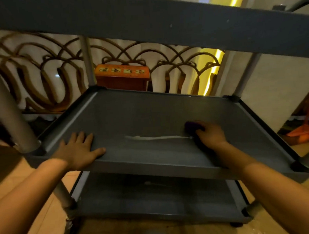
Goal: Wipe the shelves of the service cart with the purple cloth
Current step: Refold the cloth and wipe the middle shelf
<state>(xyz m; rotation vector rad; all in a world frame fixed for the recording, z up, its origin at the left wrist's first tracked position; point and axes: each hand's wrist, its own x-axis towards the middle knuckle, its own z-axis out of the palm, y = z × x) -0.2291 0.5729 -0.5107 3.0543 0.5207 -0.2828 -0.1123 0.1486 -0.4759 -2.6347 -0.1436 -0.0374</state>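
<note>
The right hand (211, 133) grips the bunched purple cloth (193, 126) against the cart's middle shelf (141, 117), the left hand (80, 149) lies flat and released on the shelf's near-left edge; the cloth looks soft, light, best held bunched under the palm.

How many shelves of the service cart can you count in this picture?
3: the top shelf overhead, the middle shelf under both hands, and the bottom shelf near the floor. No more appear hidden.
</note>
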